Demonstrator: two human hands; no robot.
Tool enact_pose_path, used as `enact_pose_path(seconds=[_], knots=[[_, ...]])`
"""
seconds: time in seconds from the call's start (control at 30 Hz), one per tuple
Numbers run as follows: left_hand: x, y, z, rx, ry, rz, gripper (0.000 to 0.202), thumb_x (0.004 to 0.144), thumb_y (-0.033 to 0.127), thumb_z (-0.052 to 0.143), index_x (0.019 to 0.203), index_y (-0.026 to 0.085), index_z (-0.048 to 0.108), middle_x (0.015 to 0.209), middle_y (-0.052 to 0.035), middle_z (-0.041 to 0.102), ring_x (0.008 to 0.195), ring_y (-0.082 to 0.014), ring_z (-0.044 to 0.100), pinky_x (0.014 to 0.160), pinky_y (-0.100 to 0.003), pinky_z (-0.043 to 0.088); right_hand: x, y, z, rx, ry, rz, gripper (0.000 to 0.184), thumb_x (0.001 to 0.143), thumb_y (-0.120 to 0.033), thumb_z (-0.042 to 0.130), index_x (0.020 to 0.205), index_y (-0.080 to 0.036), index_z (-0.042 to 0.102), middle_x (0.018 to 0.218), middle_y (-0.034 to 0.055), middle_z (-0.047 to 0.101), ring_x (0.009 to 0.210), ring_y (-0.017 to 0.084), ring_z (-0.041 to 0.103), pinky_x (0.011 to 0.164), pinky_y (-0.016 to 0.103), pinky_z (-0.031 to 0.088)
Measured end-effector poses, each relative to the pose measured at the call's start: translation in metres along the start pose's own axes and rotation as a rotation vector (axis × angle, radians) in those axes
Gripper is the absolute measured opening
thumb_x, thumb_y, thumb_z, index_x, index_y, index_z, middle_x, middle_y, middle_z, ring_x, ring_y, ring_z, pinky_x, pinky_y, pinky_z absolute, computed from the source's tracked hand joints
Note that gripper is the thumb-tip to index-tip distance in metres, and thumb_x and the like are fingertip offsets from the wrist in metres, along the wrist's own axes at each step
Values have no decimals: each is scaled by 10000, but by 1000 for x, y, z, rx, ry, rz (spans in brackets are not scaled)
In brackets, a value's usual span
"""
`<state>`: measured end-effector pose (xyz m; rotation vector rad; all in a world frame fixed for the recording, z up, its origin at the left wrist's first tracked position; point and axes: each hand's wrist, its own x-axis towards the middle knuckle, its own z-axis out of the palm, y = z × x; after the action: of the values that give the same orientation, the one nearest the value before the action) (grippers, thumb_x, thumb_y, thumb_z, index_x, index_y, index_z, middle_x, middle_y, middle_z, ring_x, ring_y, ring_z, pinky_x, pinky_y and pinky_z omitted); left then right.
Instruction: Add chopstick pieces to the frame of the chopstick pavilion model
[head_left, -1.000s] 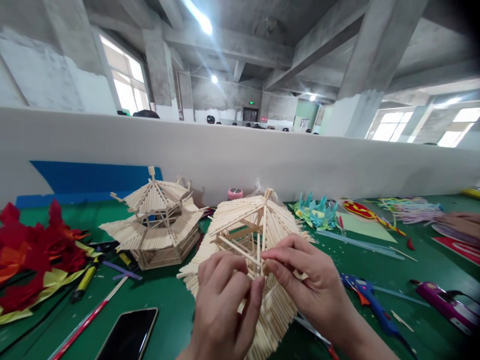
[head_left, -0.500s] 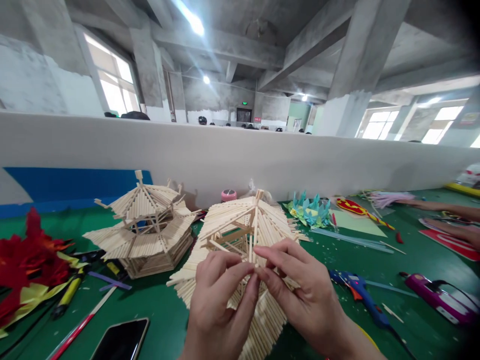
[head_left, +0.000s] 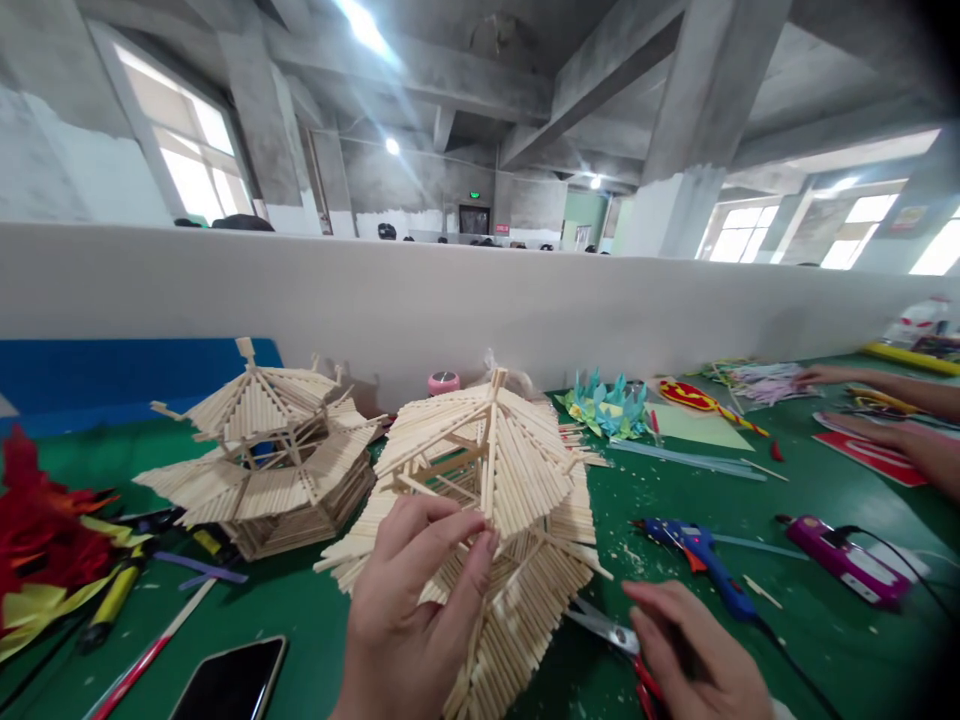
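Note:
In front of me stands a pavilion model (head_left: 525,470) built from thin wooden sticks, its roof with a gap on the near left side. My left hand (head_left: 427,600) is closed at that gap, thumb and index finger pinching the lower end of a wooden stick (head_left: 486,485); the fingertips cover the held part. To the lower right, my right hand (head_left: 694,650) hovers by scissors (head_left: 611,628) with red handles. Its fingers are apart, and the handles are partly hidden by it. The blades reach under the model's edge.
A second stick pavilion (head_left: 262,460) stands left, near a phone (head_left: 232,680) and red paper flowers (head_left: 45,530). A blue glue gun (head_left: 697,555) and purple device (head_left: 847,565) lie right. Another person's hands (head_left: 885,430) work at far right. A white partition (head_left: 420,300) closes the back.
My right hand has left the held stick and moved down right to the scissors. The left hand still pinches at the roof gap. The view has shifted slightly right.

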<state>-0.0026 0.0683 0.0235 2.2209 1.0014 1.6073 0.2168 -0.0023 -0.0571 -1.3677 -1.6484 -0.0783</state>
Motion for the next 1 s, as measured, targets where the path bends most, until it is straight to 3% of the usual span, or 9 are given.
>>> enact_pose_path(seconds=[0.13,0.23,0.4,0.53,0.83,1.0], knots=[[-1,1,-1,-32,12,-5,156,726,69,588,828,187,591,785,0,526,717,-117,538,590,-226,461,-25,33,-16,-136,44,161,164,769,-301,545,886,-209,614,801,39,670,643,132,655,477,121,496],[0,3,-2,-50,10,-28,177,727,67,580,843,198,598,799,0,531,719,-123,541,582,-234,465,-36,45,-20,-142,28,255,190,766,-334,542,894,-213,615,844,40,678,696,141,661,478,120,496],[3,5,0,-81,-5,-71,158,729,92,594,824,218,604,783,13,535,717,-128,538,573,-237,454,-39,55,-27,-152,40,424,257,773,-395,508,915,-198,594,851,50,673,660,140,645,543,164,512],[1,3,1,-81,19,-94,155,720,106,615,808,234,616,804,24,548,739,-121,536,597,-228,441,-41,78,-38,-246,11,573,348,788,-450,439,987,-179,528,758,41,629,627,154,612,545,214,505],[2,7,0,-144,59,-121,194,715,64,601,815,229,619,800,43,559,734,-98,534,625,-196,435,-44,147,-52,-509,-164,677,410,719,-397,436,1010,-121,523,952,150,569,879,288,559,768,398,441],[-6,11,-9,-209,168,-228,197,702,77,595,796,247,625,753,68,601,661,-69,548,620,-144,454,-34,173,-46,-539,-278,729,380,619,-311,494,935,-112,564,886,173,619,782,315,607,717,416,453]])
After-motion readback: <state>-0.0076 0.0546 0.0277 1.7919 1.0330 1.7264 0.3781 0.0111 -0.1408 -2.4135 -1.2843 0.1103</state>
